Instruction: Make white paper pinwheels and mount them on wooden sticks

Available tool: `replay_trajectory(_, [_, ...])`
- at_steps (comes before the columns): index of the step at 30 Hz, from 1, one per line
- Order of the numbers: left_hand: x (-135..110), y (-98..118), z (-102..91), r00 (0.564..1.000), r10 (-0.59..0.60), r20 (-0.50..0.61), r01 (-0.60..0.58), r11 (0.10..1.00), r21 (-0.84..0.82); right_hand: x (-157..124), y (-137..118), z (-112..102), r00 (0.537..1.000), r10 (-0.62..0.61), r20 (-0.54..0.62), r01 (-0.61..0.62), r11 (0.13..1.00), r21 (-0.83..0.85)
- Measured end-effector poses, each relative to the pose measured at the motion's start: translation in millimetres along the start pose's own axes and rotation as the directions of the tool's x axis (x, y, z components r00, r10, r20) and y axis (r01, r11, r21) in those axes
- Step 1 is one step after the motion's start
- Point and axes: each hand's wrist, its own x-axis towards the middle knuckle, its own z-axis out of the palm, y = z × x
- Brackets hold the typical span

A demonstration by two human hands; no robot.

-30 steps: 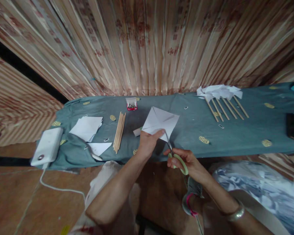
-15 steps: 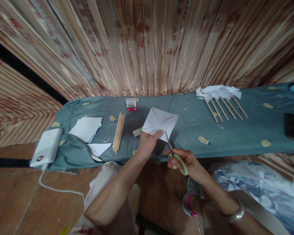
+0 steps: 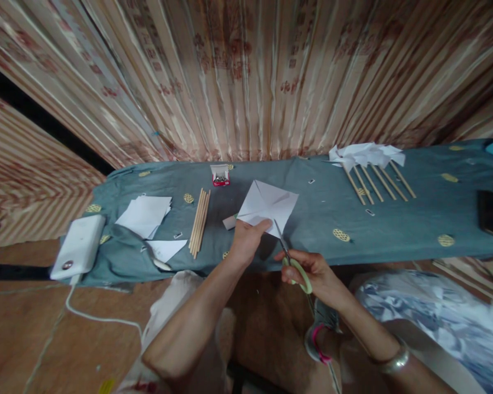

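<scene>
My left hand [image 3: 247, 241] pinches the near corner of a white creased paper square [image 3: 268, 206], held just above a long table under a blue-grey cloth [image 3: 324, 216]. My right hand [image 3: 310, 269] grips green-handled scissors [image 3: 293, 262]. Their blades point up and left, and the tips meet the paper's lower edge beside my left thumb. A bundle of bare wooden sticks [image 3: 200, 220] lies to the left of the paper.
A stack of white paper squares [image 3: 144, 213], a folded paper triangle [image 3: 165, 248] and a white power bank [image 3: 79, 246] with a cable lie at the left. A small red box of pins [image 3: 221, 175] sits behind. Finished paper pinwheels on sticks [image 3: 370, 164] lie at the right.
The scissors and my right hand have shifted slightly up and left toward the paper's edge. My left hand and the paper have barely moved.
</scene>
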Motion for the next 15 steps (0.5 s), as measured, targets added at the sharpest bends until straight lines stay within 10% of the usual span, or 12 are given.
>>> replay_trajectory(15, [-1.6,-2.6,-1.3,0.999,-0.025,0.038,0.024,0.999,0.048,1.1,-1.7,2.0,0.999,-0.015,-0.049,0.017,0.999,0.037])
